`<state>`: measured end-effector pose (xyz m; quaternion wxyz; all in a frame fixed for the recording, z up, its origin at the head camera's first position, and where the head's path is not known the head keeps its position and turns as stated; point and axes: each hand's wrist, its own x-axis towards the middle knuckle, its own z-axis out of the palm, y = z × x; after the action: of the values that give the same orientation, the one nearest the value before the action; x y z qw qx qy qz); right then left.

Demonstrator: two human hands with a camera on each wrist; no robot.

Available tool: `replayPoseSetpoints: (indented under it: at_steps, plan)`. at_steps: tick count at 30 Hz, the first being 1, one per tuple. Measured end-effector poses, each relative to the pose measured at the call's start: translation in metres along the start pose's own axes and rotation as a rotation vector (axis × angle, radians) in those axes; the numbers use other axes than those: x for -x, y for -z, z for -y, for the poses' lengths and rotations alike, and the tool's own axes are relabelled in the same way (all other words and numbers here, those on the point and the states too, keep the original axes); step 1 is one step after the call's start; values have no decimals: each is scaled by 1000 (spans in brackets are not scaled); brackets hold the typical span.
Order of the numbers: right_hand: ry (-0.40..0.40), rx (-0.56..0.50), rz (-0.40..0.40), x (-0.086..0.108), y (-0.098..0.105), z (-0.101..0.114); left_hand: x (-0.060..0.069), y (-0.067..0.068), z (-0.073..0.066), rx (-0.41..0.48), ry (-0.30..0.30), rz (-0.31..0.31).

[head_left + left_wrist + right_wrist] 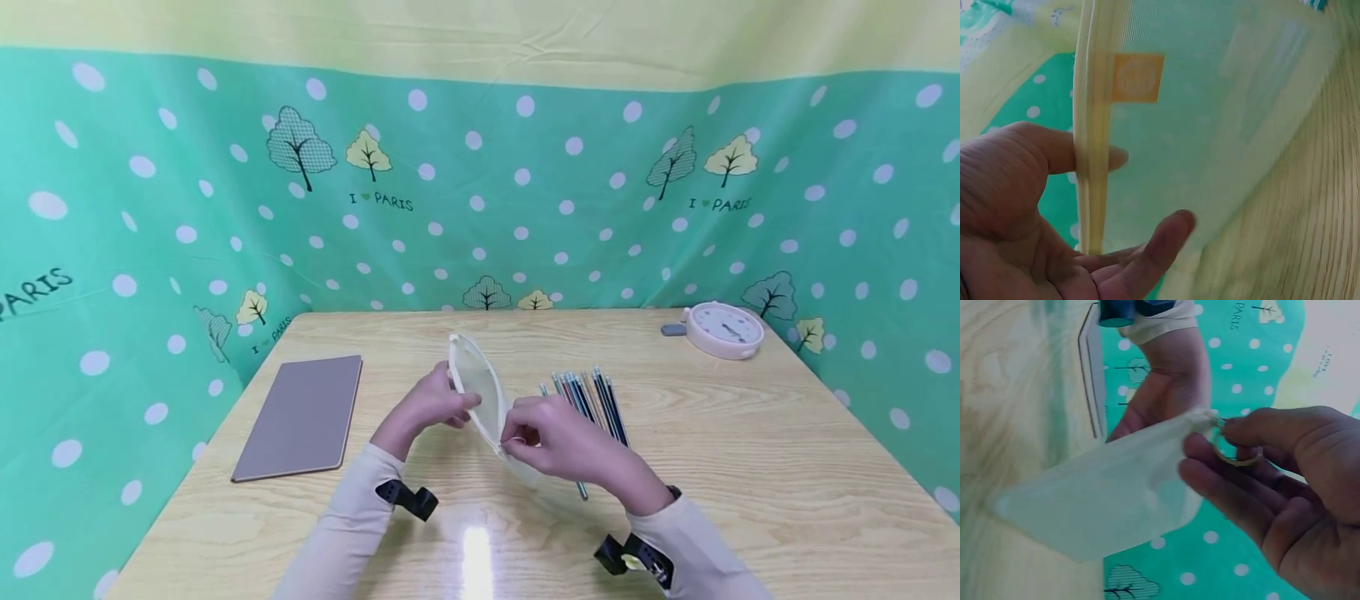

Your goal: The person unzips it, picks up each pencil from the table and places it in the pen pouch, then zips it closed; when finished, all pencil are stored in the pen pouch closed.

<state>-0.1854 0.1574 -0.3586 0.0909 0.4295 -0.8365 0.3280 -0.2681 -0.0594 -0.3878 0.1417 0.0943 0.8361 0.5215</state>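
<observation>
A translucent whitish zip pouch (483, 387) is held tilted above the table, its zipped edge parted in the head view. My left hand (433, 402) holds the pouch by its zipped side, with fingers on both sides of that edge in the left wrist view. A small orange label (1138, 78) shows on the pouch there. At the near end of the zip, my right hand (558, 437) pinches the pouch's corner by the zipper pull. A pale loop (1238, 461) hangs among the right fingers. Several pencils (592, 400) lie just beyond the right hand, partly hidden by it.
A grey notebook (300, 417) lies on the left of the wooden table (750, 467). At the back right are a round white clock (723, 329) and a small grey eraser-like block (673, 330). A green dotted curtain (525, 200) surrounds the table.
</observation>
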Motion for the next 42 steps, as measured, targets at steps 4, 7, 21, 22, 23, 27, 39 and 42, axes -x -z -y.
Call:
replayPoseSetpoints:
  at_steps: [4, 7, 21, 22, 23, 27, 39, 42]
  plan:
    - [-27, -81, -64, -4, -13, -3, 6, 4, -8, 47, 13, 13]
    - [-97, -145, -40, -6, -18, -6, 12, 10, -15, 9, -30, -73]
    - [-737, -242, -230, 28, 52, -90, 19, 24, -18, -203, -7, -63]
    - [-780, -209, -207, 32, 55, -98, 19, 23, -18, -203, -7, -60]
    - [-813, -171, -166, 35, 58, -105, 19, 23, -19, -203, -9, -60]
    - [-891, -9, 25, 39, 64, -128, 22, 25, -19, -205, -8, -76]
    - [-971, 143, 169, 51, 54, -151, 18, 21, -15, -198, 10, -24]
    - [-972, 165, 163, 51, 50, -154, 18, 20, -15, -190, 22, -13]
